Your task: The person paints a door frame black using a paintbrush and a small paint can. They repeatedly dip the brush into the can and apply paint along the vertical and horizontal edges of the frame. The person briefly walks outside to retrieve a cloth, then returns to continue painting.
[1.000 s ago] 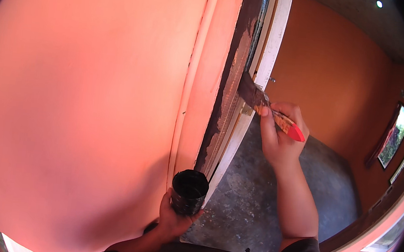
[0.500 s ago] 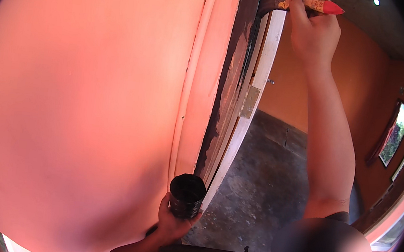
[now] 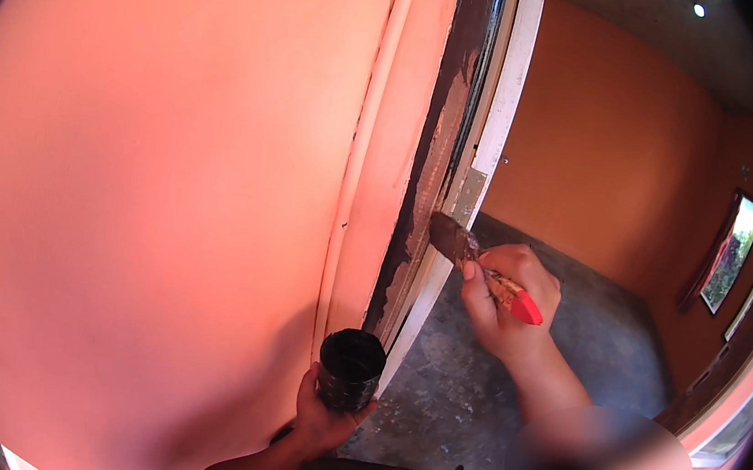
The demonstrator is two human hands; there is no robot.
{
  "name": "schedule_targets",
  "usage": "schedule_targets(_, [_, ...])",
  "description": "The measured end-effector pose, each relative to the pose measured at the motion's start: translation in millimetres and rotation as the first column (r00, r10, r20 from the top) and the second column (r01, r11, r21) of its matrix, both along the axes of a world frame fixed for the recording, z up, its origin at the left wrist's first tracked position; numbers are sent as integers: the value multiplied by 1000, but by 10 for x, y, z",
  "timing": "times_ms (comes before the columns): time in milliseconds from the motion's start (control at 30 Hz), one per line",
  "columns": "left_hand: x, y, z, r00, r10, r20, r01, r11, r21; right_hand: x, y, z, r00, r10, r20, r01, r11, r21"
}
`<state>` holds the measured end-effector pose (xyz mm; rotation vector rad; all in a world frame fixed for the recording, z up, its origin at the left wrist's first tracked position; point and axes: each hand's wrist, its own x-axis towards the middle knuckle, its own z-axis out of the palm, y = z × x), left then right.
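My right hand (image 3: 517,296) is closed round the handle of a paintbrush (image 3: 484,263), which has a red handle end and dark, paint-covered bristles. The bristle tip meets the door frame (image 3: 428,176) beside the metal hinge (image 3: 470,195). Dark brown paint covers parts of the frame, with lighter patches showing between. Lower down, my left hand (image 3: 327,421) grips a black paint can (image 3: 351,370) from below, upright and close to the frame's lower part. Dark paint coats the can; how full it is I cannot tell.
A pink wall (image 3: 160,194) fills the left side, with a vertical pipe-like strip (image 3: 362,155) near the frame. The white door edge (image 3: 509,84) stands right of the frame. Beyond lie a grey floor (image 3: 589,303), an orange wall (image 3: 607,140) and a window (image 3: 732,254).
My right hand has brought the paintbrush down from the top of the frame to beside the hinge. My left hand holds the can in nearly the same place.
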<state>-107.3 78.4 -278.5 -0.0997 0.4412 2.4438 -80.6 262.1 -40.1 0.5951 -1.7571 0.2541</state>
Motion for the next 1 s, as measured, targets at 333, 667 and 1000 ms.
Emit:
schedule_targets(333, [16,46,-115,998,-61,11,60,996,62,-422,-180,1779,942,-106,-318,120,993,23])
schedule_targets(667, [-61,-29,-220,994,-107,24,104,991,85,-361,-224,756,939,-264,-219,321,901,291])
schedule_targets(1000, [-90,-33,-333,991,-134,18,132,985,109,-305,-414,895,914,-363,179,339,929,150])
